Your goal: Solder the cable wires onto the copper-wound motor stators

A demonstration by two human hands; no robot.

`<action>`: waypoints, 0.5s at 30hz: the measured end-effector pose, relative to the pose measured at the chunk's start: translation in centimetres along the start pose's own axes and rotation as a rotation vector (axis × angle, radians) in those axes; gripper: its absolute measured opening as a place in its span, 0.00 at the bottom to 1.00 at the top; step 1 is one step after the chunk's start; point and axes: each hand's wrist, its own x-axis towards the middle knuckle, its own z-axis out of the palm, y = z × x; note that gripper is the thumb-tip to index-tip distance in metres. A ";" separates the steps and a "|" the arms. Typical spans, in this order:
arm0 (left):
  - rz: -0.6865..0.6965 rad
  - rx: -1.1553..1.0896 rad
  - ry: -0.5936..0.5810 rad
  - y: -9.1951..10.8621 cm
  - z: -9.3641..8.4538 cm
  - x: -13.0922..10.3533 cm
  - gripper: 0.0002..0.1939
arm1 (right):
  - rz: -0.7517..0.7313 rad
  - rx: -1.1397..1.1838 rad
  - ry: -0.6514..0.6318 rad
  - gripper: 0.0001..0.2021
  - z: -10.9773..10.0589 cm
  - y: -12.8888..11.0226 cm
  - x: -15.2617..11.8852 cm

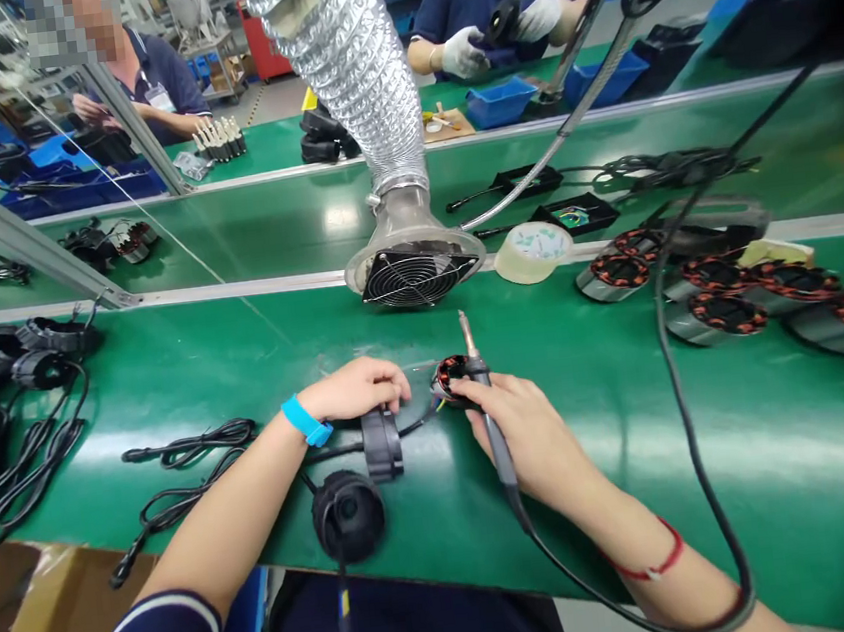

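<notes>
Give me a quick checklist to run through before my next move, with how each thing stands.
1. Soldering iron in right hand: ok.
2. Iron's tip pointing away from both hands: ok.
3. Iron's cord clear of right forearm: not ok, crosses it in view.
4. Left hand gripping black ring firmly: cannot tell.
5. Wires joined to wound core: cannot tell, too small.
6. Extractor fan running: cannot tell.

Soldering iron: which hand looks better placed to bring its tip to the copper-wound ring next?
Probably the right hand: it holds the soldering iron and is at the copper-wound ring. The left hand is at the black collar, off the iron. The tip points away from the person.
</notes>
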 end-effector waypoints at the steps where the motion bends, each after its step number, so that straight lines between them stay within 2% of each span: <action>1: -0.031 -0.068 -0.093 -0.1 0.3 0.1 0.06 | -0.006 0.022 -0.005 0.16 -0.1 -0.3 -0.1; 2: -0.058 -0.121 -0.119 -0.2 0.5 0.2 0.05 | -0.004 0.047 -0.009 0.16 -0.2 -0.5 -0.3; 3: -0.075 -0.158 -0.086 -0.3 0.8 0.3 0.05 | 0.003 0.073 -0.012 0.17 -0.3 -0.6 -0.4; 6: -0.047 -0.183 0.201 -0.4 1.4 1.2 0.06 | 0.073 0.132 0.002 0.19 -0.7 -0.5 -0.7; 7: -0.026 -0.172 0.242 -0.3 1.5 1.6 0.07 | 0.106 0.140 0.004 0.19 -0.7 -0.4 -0.7; 10: 0.018 -0.146 0.188 -0.2 1.7 2.2 0.07 | 0.183 0.179 -0.037 0.21 -0.7 0.1 -0.4; 12: 0.018 -0.164 0.146 0.0 1.7 2.2 0.07 | 0.195 0.227 -0.076 0.23 -0.3 0.4 -0.2; 15: -0.006 -0.223 0.108 0.2 1.7 2.0 0.09 | 0.185 0.288 -0.063 0.23 0.3 0.5 0.0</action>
